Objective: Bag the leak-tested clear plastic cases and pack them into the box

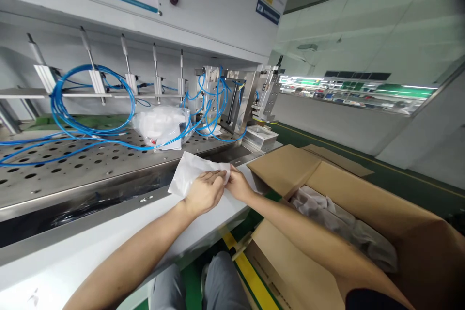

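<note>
A flat white plastic pouch point(189, 173) lies on the white ledge point(109, 237) at the front of the machine. My left hand point(204, 193) rests on its near right part, fingers curled and pinching its right edge. My right hand point(238, 183) meets it there and pinches the same edge from the right. Both forearms reach in from the lower right.
Behind the ledge is a perforated metal plate point(72, 160) with blue air hoses point(90, 116) and a crumpled clear bag point(162, 126). Metal fixtures point(250, 101) stand at the plate's right end. An open cardboard box point(363, 213) holding plastic-wrapped items point(337, 223) sits to my right.
</note>
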The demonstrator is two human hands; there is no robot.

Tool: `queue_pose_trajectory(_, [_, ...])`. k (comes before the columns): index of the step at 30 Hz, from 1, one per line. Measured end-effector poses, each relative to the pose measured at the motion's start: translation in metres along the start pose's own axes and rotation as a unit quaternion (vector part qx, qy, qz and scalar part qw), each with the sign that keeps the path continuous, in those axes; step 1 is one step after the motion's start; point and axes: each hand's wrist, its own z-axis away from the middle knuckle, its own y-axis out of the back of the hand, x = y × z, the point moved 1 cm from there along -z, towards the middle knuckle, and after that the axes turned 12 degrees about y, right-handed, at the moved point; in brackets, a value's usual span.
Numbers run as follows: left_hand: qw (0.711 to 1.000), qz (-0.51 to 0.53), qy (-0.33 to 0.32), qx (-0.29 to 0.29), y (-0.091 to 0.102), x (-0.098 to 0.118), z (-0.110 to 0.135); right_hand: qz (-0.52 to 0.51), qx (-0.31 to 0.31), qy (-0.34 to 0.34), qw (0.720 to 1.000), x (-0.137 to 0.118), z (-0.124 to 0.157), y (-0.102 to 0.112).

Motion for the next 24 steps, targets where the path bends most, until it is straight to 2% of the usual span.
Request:
queue_pose_trajectory(5, [1.0,-0.009,-0.001,-0.005,0.002,0.001,0.0,-0.005,0.0,0.001,1.0,-0.006,-0.003,-0.012])
queue_pose_trajectory(8, [1.0,-0.01,0.008,0.006,0.011,0.004,-0.003,-0.026,0.013,-0.023,0.999,-0.004,-0.005,-0.018])
queue_pose_trajectory(11, [0.998,0.03,0.015,0.053,0.038,0.005,-0.012,-0.03,0.04,-0.051,0.997,0.001,-0.005,-0.018])
queue_pose_trajectory(13, [0.988,0.075,0.067,0.115,0.064,-0.001,-0.019,-0.035,0.051,-0.055,0.997,0.003,-0.005,-0.015])
queue_pose_trajectory(15, [0.953,0.122,0.179,0.212,0.09,-0.018,-0.025,-0.038,0.053,-0.054,0.996,0.003,-0.005,-0.011])
queue_pose_trajectory(16, [0.924,0.14,0.246,0.257,0.099,-0.031,-0.028,-0.038,0.055,-0.05,0.997,0.002,-0.005,-0.008])
queue_pose_trajectory(17, [0.894,0.157,0.315,0.275,0.105,-0.044,-0.029,-0.037,0.057,-0.042,0.997,0.001,-0.005,-0.006])
queue_pose_trajectory(18, [0.867,0.177,0.382,0.266,0.108,-0.058,-0.03,-0.035,0.057,-0.032,0.997,-0.001,-0.005,-0.004])
queue_pose_trajectory(20, [0.82,0.233,0.49,0.185,0.104,-0.083,-0.03,-0.027,0.062,-0.008,0.998,-0.005,-0.006,0.0])
queue_pose_trajectory(22, [0.782,0.295,0.539,0.101,0.093,-0.097,-0.029,-0.015,0.07,0.016,0.997,-0.01,-0.008,0.004])
queue_pose_trajectory(24, [0.757,0.349,0.55,0.055,0.081,-0.1,-0.029,0.004,0.075,0.038,0.996,-0.017,-0.01,0.008])
